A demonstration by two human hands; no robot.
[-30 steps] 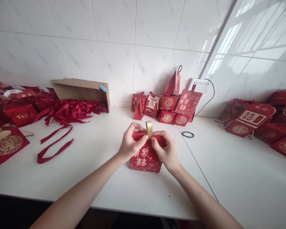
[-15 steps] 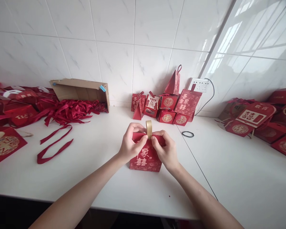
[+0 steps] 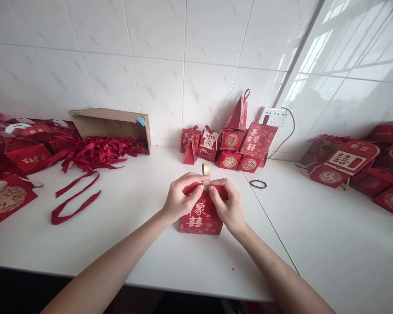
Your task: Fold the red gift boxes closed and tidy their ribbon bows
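Note:
A red gift box with pale characters stands upright on the white table, near the middle of the view. A gold ribbon loop rises from its top edge. My left hand pinches the box top just left of the loop, its index finger stretched across the gold band. On the other side, my right hand pinches the top edge right beside the loop. Both thumbs face me, close together at the foot of the loop. The fingertips behind the box are hidden.
Finished-looking red boxes lean by the tiled wall, near a power strip. A cardboard box and a red ribbon pile lie back left. A loose ribbon, a black band and more boxes flank the hands.
My left index finger has lifted and now reaches across the gold loop. The red box has shifted very slightly; my right hand keeps its grip.

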